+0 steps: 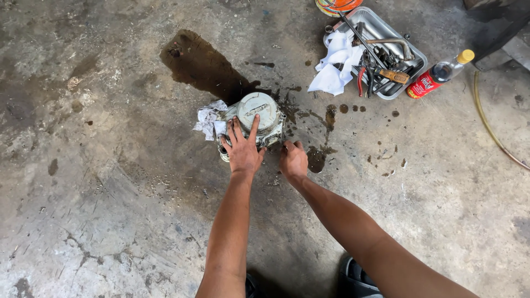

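one round metal engine cover (258,113) is seen on the floor (110,193). the left hand (243,149) is laid flat on it, fingers spread. the right hand (293,160) is curled at its 4 o'clock edge. one tool tray (411,52) and one bottle (439,74) are seen at 2 o'clock.

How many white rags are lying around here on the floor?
2. One crumpled white rag lies on the concrete beside the grey engine cover, left of the left hand. The other white rag drapes over the metal tool tray edge. More could be hidden.
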